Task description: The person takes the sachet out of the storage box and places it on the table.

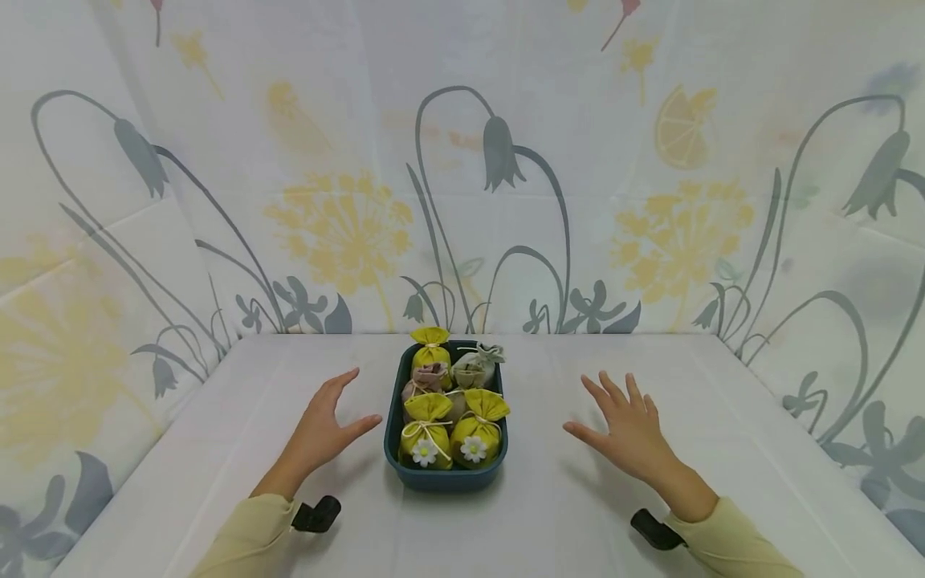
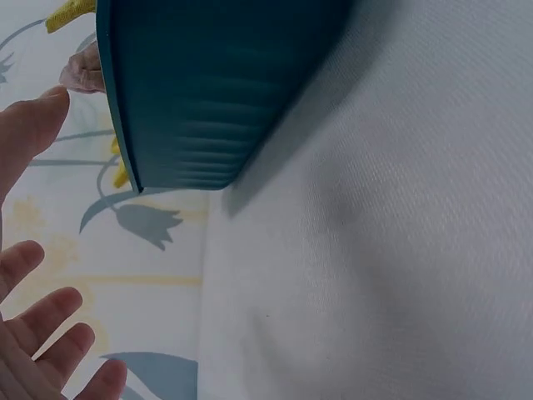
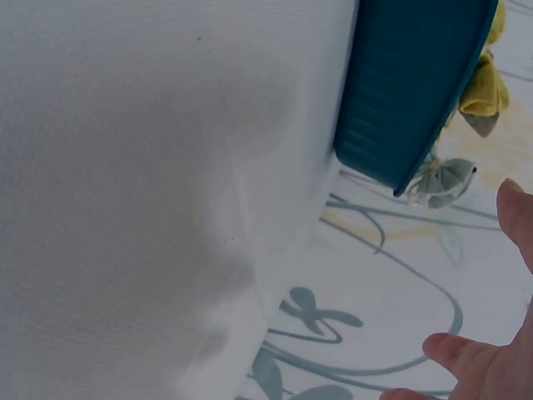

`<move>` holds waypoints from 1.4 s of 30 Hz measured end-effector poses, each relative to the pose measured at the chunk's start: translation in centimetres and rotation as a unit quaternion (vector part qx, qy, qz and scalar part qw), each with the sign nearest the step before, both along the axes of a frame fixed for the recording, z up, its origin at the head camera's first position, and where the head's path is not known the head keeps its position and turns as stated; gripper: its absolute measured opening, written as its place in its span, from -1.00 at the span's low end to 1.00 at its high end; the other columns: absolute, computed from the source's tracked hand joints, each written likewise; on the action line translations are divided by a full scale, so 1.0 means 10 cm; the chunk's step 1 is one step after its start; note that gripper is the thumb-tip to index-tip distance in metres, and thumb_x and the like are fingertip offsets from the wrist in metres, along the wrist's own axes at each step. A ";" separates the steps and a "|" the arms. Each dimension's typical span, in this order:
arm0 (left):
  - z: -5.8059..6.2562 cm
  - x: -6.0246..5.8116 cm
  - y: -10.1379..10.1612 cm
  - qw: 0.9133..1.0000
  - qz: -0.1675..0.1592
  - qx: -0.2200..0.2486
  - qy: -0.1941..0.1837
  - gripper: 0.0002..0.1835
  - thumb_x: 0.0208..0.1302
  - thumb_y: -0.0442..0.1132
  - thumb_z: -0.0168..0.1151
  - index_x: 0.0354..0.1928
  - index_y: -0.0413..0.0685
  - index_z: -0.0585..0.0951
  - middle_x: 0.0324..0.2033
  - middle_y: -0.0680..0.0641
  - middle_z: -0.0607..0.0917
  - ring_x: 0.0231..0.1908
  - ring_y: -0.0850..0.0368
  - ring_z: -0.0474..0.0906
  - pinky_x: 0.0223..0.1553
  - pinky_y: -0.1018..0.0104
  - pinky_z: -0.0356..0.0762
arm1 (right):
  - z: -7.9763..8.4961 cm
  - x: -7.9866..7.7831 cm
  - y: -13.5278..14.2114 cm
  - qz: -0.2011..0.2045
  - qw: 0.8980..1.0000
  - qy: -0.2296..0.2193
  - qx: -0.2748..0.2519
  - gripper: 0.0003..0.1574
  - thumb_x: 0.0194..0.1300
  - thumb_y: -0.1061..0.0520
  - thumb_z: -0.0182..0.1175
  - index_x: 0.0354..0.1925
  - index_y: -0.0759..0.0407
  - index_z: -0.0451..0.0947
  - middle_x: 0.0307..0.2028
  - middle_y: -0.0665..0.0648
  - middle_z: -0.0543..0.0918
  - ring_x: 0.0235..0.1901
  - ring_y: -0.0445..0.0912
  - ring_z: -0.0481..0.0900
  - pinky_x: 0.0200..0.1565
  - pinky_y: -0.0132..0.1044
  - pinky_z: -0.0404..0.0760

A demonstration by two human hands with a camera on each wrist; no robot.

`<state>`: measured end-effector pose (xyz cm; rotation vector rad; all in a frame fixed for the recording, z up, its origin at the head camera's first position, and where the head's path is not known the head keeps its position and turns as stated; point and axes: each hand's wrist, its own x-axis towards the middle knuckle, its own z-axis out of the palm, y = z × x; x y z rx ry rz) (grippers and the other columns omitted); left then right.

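Observation:
A dark teal plastic basket (image 1: 448,480) stands on the white table, filled with several small drawstring pouches. Two yellow-green pouches at its near end each carry a white flower, the left pouch (image 1: 426,433) and the right pouch (image 1: 477,429). Behind them sit a mauve pouch (image 1: 428,376), a grey-green pouch (image 1: 477,365) and another yellow-green pouch (image 1: 430,351). My left hand (image 1: 323,427) hovers left of the basket, thumb and fingers spread, holding nothing. On the other side, farther off, my right hand (image 1: 627,427) is also spread and holds nothing.
White cloth covers the table (image 1: 535,514). A curtain (image 1: 462,209) printed with flowers rises along the back and both sides. Black wrist cameras sit under both wrists, the left camera (image 1: 316,514) and the right camera (image 1: 656,530).

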<state>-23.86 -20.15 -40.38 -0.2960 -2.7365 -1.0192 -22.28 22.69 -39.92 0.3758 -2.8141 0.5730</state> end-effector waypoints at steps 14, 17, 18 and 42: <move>0.00 -0.03 0.14 0.995 -0.012 0.056 -0.080 -0.13 0.05 0.15 0.34 0.34 -0.09 0.27 0.29 -0.23 0.26 0.24 -0.29 0.17 0.15 -0.16 0.25 | 0.01 0.01 -0.25 0.034 0.998 -0.012 -0.056 -0.01 0.14 -0.29 0.21 0.35 0.20 0.19 0.33 0.38 0.14 0.31 0.41 -0.22 0.15 0.40 -0.14; 0.00 -0.04 0.17 0.993 -0.025 0.071 -0.090 -0.14 0.05 0.13 0.35 0.33 -0.12 0.27 0.27 -0.22 0.29 0.23 -0.25 0.21 0.16 -0.11 0.26 | -0.01 0.00 -0.30 0.040 0.997 -0.019 -0.068 -0.01 0.15 -0.28 0.20 0.35 0.22 0.17 0.33 0.38 0.13 0.32 0.40 -0.22 0.15 0.40 -0.13; -0.01 -0.05 0.18 0.993 -0.029 0.077 -0.090 -0.14 0.06 0.11 0.35 0.33 -0.13 0.28 0.26 -0.22 0.30 0.23 -0.23 0.22 0.17 -0.08 0.26 | -0.01 0.00 -0.31 0.044 0.996 -0.021 -0.073 -0.01 0.15 -0.27 0.20 0.35 0.23 0.17 0.33 0.38 0.13 0.32 0.40 -0.23 0.15 0.40 -0.13; -0.07 -0.16 0.26 0.955 -0.036 0.229 -0.187 -0.34 0.08 -0.08 0.38 0.24 -0.06 0.42 0.02 -0.14 0.53 -0.12 0.06 0.57 -0.13 0.17 0.57 | 0.12 -0.05 -0.60 0.095 0.981 -0.069 -0.154 0.01 0.18 -0.28 0.19 0.40 0.17 0.09 0.38 0.24 0.10 0.37 0.22 -0.19 0.21 0.34 -0.09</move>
